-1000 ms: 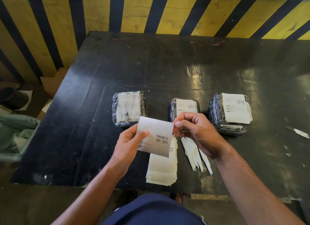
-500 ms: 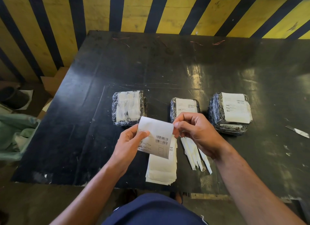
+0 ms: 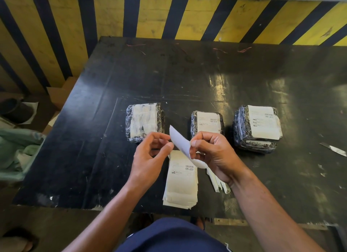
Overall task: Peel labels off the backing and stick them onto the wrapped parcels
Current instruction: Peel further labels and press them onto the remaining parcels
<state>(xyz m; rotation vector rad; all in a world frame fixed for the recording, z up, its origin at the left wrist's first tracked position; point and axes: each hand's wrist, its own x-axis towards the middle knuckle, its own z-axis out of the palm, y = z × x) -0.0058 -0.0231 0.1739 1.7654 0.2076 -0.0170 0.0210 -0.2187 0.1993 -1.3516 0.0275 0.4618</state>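
Three black wrapped parcels lie in a row on the black table (image 3: pixel 187 78): the left parcel (image 3: pixel 143 121), the middle parcel (image 3: pixel 206 121) and the right parcel (image 3: pixel 258 127), each with a white patch or label on top. Above the table's near part, both hands pinch one white label sheet (image 3: pixel 180 142), seen almost edge-on with its blank side showing. My left hand (image 3: pixel 150 154) pinches its left edge, my right hand (image 3: pixel 212 154) its right edge. Under the hands lies a stack of label sheets (image 3: pixel 181 182) beside several peeled backing strips (image 3: pixel 217 184).
A yellow-and-black striped wall (image 3: pixel 169 16) runs behind the table. A knife blade (image 3: pixel 333 151) lies at the right edge. Left of the table, on the floor, are a cardboard box (image 3: pixel 62 93) and a green bag (image 3: pixel 16 152). Paper scraps dot the table's right side.
The label sheet, earlier held flat with its barcode facing me, is now turned nearly edge-on, blank side showing. Both hands have come closer together on it.
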